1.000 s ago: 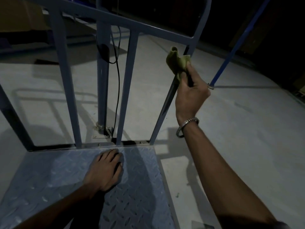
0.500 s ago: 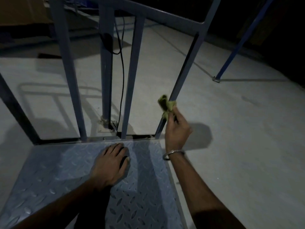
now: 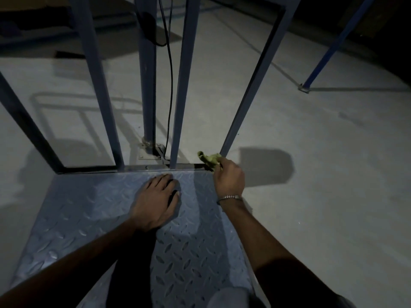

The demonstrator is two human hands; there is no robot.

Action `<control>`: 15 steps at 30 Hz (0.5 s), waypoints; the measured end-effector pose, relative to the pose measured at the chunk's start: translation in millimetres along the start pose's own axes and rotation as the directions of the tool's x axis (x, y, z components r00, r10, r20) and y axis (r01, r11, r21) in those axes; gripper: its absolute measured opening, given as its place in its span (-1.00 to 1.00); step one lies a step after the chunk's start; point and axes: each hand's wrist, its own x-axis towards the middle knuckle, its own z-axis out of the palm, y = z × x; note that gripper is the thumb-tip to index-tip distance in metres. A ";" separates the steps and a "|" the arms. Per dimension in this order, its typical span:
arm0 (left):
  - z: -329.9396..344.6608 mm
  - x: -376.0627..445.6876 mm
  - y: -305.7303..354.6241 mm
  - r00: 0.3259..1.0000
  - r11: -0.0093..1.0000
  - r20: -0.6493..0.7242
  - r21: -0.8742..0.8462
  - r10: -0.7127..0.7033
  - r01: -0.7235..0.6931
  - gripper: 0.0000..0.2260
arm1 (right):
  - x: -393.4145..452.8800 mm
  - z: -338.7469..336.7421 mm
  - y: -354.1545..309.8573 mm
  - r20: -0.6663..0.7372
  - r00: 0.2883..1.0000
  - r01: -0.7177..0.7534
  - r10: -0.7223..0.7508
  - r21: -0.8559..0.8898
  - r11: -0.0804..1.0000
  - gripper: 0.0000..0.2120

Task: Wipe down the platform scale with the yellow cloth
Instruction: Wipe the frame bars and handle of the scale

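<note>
The platform scale (image 3: 84, 210) has a grey diamond-plate deck and a blue-grey railing of upright bars at its far edge. My right hand (image 3: 229, 178) is shut on the crumpled yellow cloth (image 3: 209, 160), pressing it at the foot of the rightmost slanted rail bar (image 3: 251, 85), at the deck's far right corner. My left hand (image 3: 155, 201) lies flat, palm down, fingers spread, on the deck near its far edge. A metal bracelet is on my right wrist.
A thicker post (image 3: 148, 85) with a black cable (image 3: 170, 85) stands bolted behind the railing. The grey concrete floor (image 3: 322, 174) surrounds the scale. A blue slanted pole (image 3: 329, 47) meets the floor at the far right. The background is dark.
My right hand has slid the cloth down the rightmost rail bar from near its top to its base. My left hand has stayed flat on the deck.
</note>
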 end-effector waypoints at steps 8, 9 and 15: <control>-24.8 -17.1 -41.6 0.960 0.976 0.205 0.070 0.190 -0.208 -0.45 | 9.9 31.1 -17.9 0.253 0.943 0.292 -0.218 -0.306 0.906 -0.66; -25.7 -25.2 -48.1 0.963 0.976 0.196 0.075 0.185 -0.203 -0.45 | 4.9 36.5 -19.0 0.277 0.945 0.262 -0.173 -0.329 0.907 -0.64; -17.8 -57.2 -61.1 1.000 0.999 0.023 0.042 0.008 -0.009 -0.51 | 0.7 64.3 -50.6 0.200 0.977 -0.050 0.071 -0.111 0.993 -0.66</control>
